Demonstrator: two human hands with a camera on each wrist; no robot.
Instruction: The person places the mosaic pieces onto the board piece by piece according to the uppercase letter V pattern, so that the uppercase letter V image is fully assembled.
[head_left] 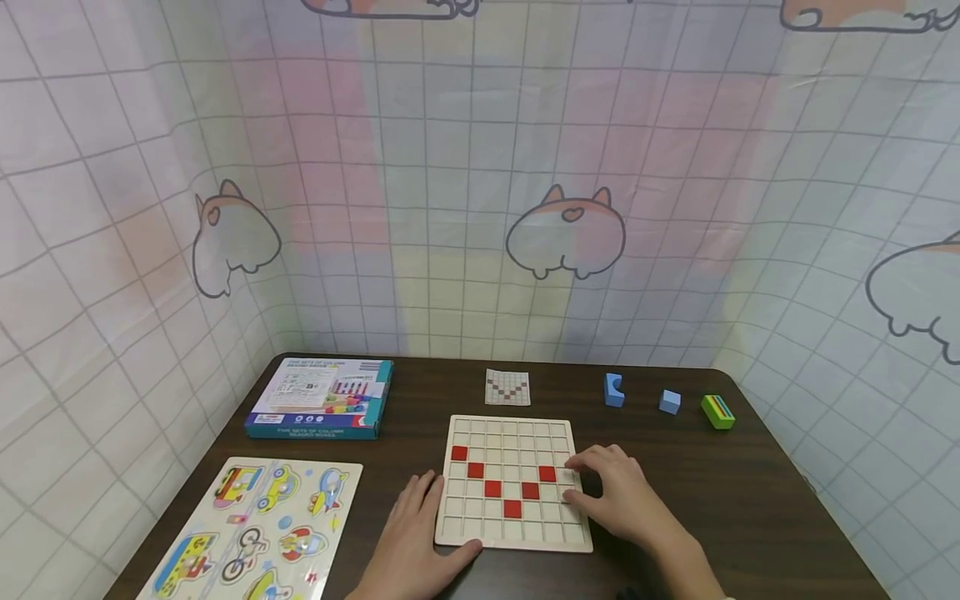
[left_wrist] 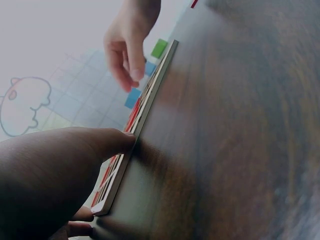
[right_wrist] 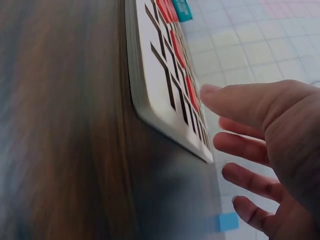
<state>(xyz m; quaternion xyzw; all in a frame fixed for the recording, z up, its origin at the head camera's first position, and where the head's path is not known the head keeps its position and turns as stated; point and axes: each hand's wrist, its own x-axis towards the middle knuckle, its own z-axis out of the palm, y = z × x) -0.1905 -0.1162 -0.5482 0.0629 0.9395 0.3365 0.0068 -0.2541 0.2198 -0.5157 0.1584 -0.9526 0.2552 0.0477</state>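
Observation:
A pale square grid board (head_left: 525, 537) lies on the table, with several red square tiles (head_left: 512, 509) set in its cells in a V shape. My left hand (head_left: 416, 533) rests at the board's front left corner, fingers straight along the left side. In the left wrist view its thumb (left_wrist: 117, 142) touches the front edge. Over the board's right edge hovers my right hand (head_left: 618, 496), thumb and index finger apart. Nothing shows between them in the right wrist view, where the thumb (right_wrist: 240, 102) is above the grid. The fingers hide part of the board's right column.
Behind the board lies a small pattern card (head_left: 507, 388). At the back right stand a blue arched block (head_left: 613, 392), a blue cube (head_left: 670, 402) and a green striped block (head_left: 718, 412). A boxed toy set (head_left: 318, 398) and a vehicle picture puzzle (head_left: 258, 529) lie to the left.

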